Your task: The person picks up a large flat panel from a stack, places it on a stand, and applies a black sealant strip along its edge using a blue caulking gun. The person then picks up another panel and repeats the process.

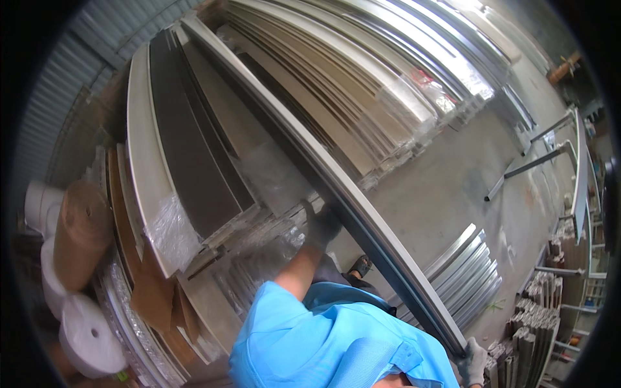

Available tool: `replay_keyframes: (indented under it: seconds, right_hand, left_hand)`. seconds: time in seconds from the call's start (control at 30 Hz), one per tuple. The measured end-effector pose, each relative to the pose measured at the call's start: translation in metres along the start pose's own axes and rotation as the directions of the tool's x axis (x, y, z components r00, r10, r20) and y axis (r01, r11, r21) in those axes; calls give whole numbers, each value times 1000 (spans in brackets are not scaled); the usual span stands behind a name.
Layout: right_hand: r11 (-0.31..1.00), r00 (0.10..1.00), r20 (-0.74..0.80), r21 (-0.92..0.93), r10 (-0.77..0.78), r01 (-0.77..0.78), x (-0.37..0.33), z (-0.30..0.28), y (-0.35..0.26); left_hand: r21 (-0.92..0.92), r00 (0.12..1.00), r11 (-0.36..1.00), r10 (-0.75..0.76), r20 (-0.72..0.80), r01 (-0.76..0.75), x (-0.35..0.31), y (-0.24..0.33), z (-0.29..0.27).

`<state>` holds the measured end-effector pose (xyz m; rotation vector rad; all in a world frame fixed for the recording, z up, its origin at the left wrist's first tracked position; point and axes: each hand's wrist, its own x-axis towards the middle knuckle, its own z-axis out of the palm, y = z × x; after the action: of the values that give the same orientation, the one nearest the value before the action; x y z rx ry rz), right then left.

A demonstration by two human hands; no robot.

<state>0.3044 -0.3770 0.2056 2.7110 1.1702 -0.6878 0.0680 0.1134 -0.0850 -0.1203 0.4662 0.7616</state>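
A long profile [365, 210] with a pale edge and a dark side slants from the far left to the near right. My left hand [321, 226], in a dark grey glove, grips its left side near the middle; the thumb shows, and most fingers are hidden against the profile. At the near end, my right hand [476, 363] in a grey glove is closed on the profile's tip. The far end reaches over stacked panels, among them a wide dark brown panel [187, 142] left of the profile.
Plastic-wrapped pale profiles [369, 84] lie stacked at the far side. Silvery profiles [462, 275] rest on the floor [420, 194] to the right. Metal stands [540, 161] and shelving occupy the far right. Brown and white rolls [83, 226] stand at the left beside cardboard [152, 294].
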Motion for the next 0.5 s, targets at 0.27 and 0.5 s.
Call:
replay_keyframes:
  seconds: [0.27,0.5]
  right_hand:
    - [930,966,-142,271,-218,250,69,-23,-115]
    - [770,770,-216,105,-600,629,255,-71,-411]
  left_hand:
    - [258,965,940,251,-77,-224,30,-20,39]
    - [21,984,995,89,154,-94,41,-7,28]
